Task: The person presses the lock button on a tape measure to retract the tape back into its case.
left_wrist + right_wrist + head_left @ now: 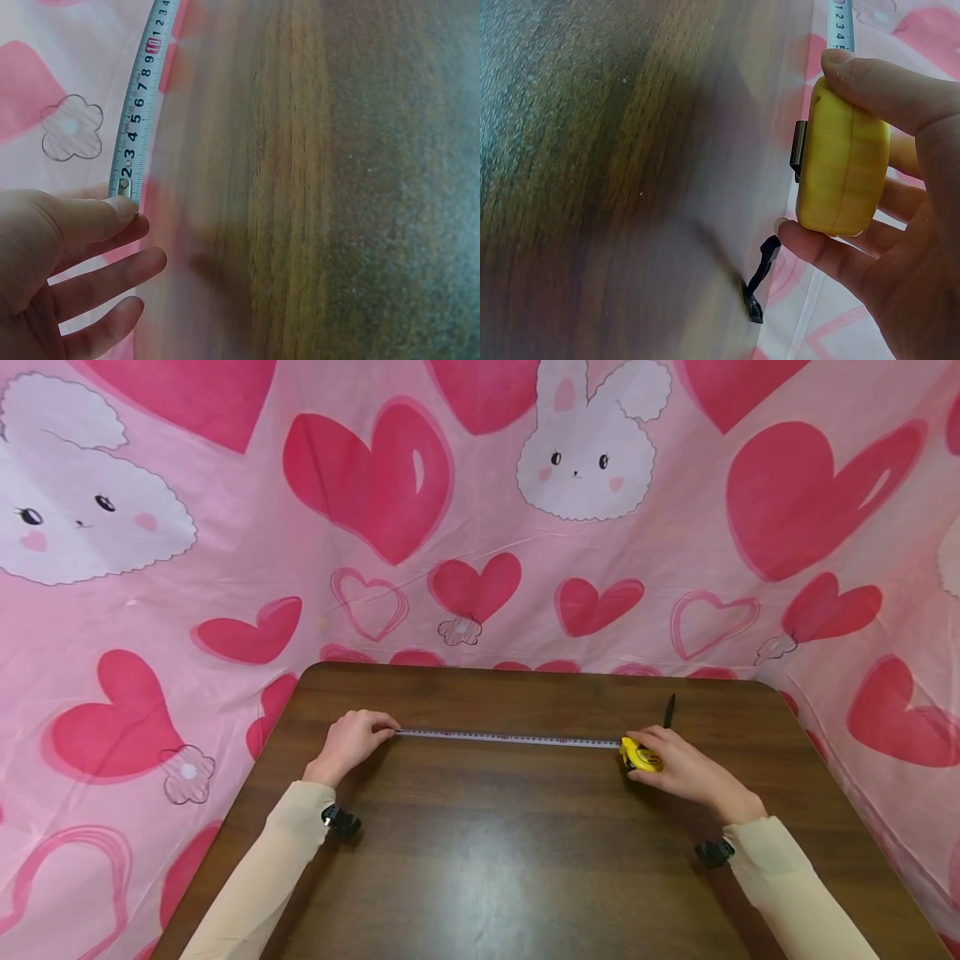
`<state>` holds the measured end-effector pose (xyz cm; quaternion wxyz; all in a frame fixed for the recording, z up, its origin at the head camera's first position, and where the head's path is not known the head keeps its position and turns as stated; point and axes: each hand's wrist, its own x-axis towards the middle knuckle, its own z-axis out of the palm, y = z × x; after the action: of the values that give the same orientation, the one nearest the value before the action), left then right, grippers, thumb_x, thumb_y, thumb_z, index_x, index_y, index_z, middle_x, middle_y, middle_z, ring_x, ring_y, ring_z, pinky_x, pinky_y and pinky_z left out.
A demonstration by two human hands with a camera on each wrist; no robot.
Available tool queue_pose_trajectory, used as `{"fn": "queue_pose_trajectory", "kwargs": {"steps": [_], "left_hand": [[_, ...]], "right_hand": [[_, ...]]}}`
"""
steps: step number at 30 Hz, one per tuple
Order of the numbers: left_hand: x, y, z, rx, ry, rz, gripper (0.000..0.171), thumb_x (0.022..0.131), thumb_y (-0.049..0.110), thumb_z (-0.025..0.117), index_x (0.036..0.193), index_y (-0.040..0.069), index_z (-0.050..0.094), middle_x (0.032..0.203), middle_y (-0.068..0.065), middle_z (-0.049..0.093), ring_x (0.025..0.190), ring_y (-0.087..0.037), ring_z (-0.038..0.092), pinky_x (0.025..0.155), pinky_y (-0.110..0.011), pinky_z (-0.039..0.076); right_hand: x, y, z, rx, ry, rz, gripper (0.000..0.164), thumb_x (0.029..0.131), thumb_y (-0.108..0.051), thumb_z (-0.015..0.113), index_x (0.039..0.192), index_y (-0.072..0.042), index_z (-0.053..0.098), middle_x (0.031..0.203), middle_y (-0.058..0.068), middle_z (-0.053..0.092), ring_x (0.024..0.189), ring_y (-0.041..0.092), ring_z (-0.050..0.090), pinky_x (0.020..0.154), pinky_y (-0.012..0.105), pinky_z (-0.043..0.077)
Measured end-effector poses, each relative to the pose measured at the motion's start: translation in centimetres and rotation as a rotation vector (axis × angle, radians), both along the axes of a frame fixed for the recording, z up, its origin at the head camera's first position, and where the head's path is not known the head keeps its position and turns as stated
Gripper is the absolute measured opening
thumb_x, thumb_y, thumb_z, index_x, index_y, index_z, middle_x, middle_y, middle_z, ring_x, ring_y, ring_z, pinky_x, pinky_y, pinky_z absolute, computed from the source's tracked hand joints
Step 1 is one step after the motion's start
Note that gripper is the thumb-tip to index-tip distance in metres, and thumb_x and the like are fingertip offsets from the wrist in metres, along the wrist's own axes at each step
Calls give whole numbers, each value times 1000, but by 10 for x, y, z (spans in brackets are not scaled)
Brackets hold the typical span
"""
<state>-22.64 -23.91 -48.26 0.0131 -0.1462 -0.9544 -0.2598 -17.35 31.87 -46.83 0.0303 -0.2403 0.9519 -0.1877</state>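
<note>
A yellow tape measure (642, 757) has its blade (517, 739) drawn out straight across the far part of the table. My left hand (351, 743) pinches the blade's end; in the left wrist view the thumb (120, 206) lies on it just below the 2 mark, while the other fingers are spread. At the other end, my right hand (686, 768) grips the yellow case (844, 161), thumb near the mouth where the blade comes out. A metal clip (799, 150) shows on the case's side. Below the case in the right wrist view is a short black strap (759, 277).
The brown wooden table (465, 827) has rounded far corners. A slim black pen-like item (670, 711) lies just beyond my right hand. Pink cloth (480, 527) with hearts and rabbits hangs behind and at both sides. Black devices (341, 821) are strapped to both wrists.
</note>
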Motion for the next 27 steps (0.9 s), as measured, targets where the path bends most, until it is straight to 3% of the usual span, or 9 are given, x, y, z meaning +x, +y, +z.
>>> {"fn": "queue_pose_trajectory", "kwargs": {"steps": [16, 27], "left_hand": [[0, 3, 3, 11, -6, 0, 13, 97, 14, 75, 108, 14, 82, 107, -8, 79, 94, -27, 69, 89, -52, 56], [-1, 5, 2, 19, -9, -3, 14, 97, 14, 75, 109, 14, 82, 107, -8, 79, 93, -27, 69, 89, -52, 56]], "right_hand": [[1, -3, 1, -9, -43, -15, 69, 92, -36, 81, 144, 2, 56, 130, 20, 60, 107, 30, 59, 98, 59, 53], [0, -5, -2, -9, 9, 0, 68, 90, -33, 83, 142, 3, 58, 127, 19, 62, 105, 30, 60, 96, 58, 53]]}}
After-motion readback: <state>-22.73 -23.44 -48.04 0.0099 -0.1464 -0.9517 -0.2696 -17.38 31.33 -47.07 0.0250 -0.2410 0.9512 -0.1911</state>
